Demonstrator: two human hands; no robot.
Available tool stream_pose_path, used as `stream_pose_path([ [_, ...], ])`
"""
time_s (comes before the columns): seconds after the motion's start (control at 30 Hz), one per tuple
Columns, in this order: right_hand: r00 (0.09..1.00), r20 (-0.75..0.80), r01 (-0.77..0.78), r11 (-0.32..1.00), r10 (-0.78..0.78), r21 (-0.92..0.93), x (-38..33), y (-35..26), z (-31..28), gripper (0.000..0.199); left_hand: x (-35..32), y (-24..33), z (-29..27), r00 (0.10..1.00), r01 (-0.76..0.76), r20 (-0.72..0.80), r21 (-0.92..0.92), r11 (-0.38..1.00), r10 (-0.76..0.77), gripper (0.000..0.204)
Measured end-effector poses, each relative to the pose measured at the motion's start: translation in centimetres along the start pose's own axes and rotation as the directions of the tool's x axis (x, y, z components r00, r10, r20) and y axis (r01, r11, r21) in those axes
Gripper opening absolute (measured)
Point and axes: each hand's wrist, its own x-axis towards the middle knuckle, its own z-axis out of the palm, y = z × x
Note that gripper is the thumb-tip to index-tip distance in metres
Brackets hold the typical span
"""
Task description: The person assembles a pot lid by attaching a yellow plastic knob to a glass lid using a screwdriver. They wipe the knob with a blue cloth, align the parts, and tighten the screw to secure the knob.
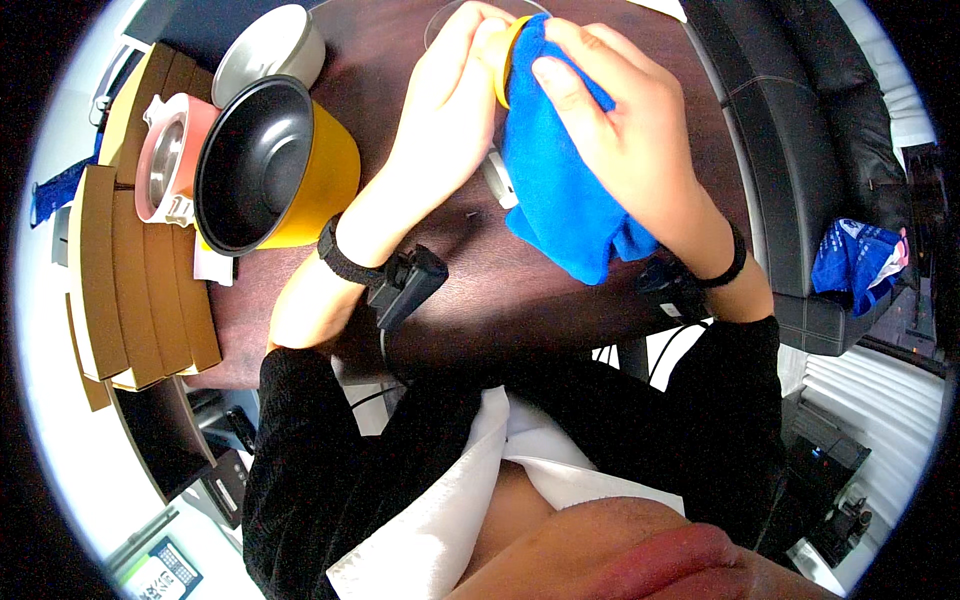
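At the far middle of the table, my left hand (450, 105) is closed around a yellow round-edged piece (515, 62); most of it is hidden by my fingers and the cloth. My right hand (630, 110) grips a bright blue cloth (560, 190) and presses it against that piece. The cloth's loose end hangs down toward me. Part of a clear round rim (432, 30) shows behind my left hand. A small whitish object (498, 178) lies on the table, partly covered by the cloth.
On the dark wooden table (300, 300), left, stand a yellow pot with black inside (265, 165), a pale bowl (270, 50) and a pink appliance part (172, 160). Cardboard boxes (150, 290) line the left edge. A black sofa (800, 150) holding a blue bag (860, 262) is right.
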Motion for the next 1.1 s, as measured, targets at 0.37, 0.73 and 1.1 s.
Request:
stream_pose_path([
  [0.37,0.981,0.118,-0.185,0.922,0.153,0.341,1.3,0.6,-2.2,0.031,0.2,1.5,-0.2,0.914,0.394,0.163,-0.575,0.717,-0.371,0.031],
  [0.73,0.987,0.125,0.126,0.975,-0.104,-0.185,0.2,0.0,-0.7,0.048,-0.5,0.6,0.5,0.991,0.096,-0.085,-0.095,0.991,-0.104,0.027],
  [1.1,0.995,0.101,-0.028,0.979,0.008,0.202,0.9,1.0,-1.1,0.026,-0.6,1.2,1.2,0.989,0.139,-0.019,-0.222,0.965,-0.147,0.027],
])
